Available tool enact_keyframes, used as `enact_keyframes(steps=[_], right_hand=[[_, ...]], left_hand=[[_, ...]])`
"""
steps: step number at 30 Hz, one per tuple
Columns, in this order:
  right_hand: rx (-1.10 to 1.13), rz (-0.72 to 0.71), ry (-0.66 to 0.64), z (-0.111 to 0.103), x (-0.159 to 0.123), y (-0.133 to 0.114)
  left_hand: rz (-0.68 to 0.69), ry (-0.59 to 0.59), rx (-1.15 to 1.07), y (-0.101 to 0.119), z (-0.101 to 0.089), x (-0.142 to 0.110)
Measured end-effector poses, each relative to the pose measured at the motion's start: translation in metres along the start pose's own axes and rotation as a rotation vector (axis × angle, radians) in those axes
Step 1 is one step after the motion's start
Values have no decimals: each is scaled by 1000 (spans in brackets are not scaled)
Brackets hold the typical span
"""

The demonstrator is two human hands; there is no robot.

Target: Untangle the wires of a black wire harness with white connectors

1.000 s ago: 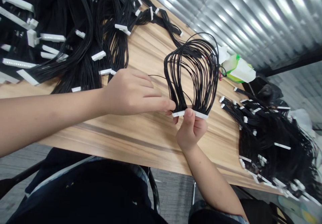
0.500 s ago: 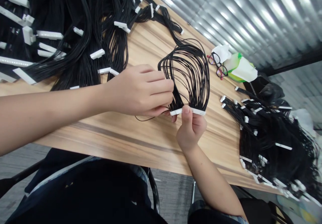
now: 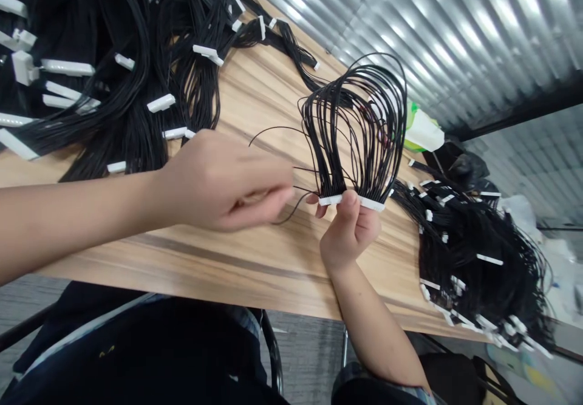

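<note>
My right hand (image 3: 348, 232) pinches a long white connector (image 3: 372, 203) between thumb and fingers. From its upper side many thin black wires (image 3: 334, 144) rise and loop over above the table. My left hand (image 3: 237, 180), smeared by motion, is closed to the left of the connector. A few thin black wires run from the connector's left end to its fingers; their ends are hidden there. Another loose wire (image 3: 277, 127) arcs above my left hand.
A large heap of black wire harnesses (image 3: 132, 132) with white connectors covers the table's left side. Another pile (image 3: 473, 271) lies on the right. Behind the loops sits a green and white packet (image 3: 423, 129). A corrugated metal wall (image 3: 410, 22) borders the wooden table (image 3: 204, 271).
My left hand has moved left, away from the connector, drawing thin wires out with it. The wire loops have risen and spread. My right hand keeps its pinch on the connector.
</note>
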State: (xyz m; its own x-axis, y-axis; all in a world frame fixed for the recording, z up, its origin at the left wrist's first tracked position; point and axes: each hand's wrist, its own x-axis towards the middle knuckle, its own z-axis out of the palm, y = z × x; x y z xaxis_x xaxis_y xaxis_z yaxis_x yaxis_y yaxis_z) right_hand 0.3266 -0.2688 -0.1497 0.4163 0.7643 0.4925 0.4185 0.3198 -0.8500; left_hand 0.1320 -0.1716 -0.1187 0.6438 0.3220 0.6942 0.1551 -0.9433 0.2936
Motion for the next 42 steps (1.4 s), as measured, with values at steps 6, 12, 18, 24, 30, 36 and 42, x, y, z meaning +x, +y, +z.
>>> enact_keyframes(steps=[6,12,18,24,30,36,42], right_hand=[[-38,-27,-32,-2,-7,5],[-38,-88,-69,-4,-15,8],[-75,-103,-61,-5,-17,9],[-106,-114,-90,-6,-15,3],[-46,-60,-130,-3,-16,0],[46,-90,-109,3,-18,4],[-19,-89,-105,4,-20,3]], left_hand=[[-128,-45,229,-29,4,12],[-128,25,-55,-29,9,7],[34,58,6,-24,11,5],[417,160,202,-26,4,7],[215,-95,152,-26,6,8],[142,-176,13,-21,-2,17],[148,-271,78,-21,7,23]])
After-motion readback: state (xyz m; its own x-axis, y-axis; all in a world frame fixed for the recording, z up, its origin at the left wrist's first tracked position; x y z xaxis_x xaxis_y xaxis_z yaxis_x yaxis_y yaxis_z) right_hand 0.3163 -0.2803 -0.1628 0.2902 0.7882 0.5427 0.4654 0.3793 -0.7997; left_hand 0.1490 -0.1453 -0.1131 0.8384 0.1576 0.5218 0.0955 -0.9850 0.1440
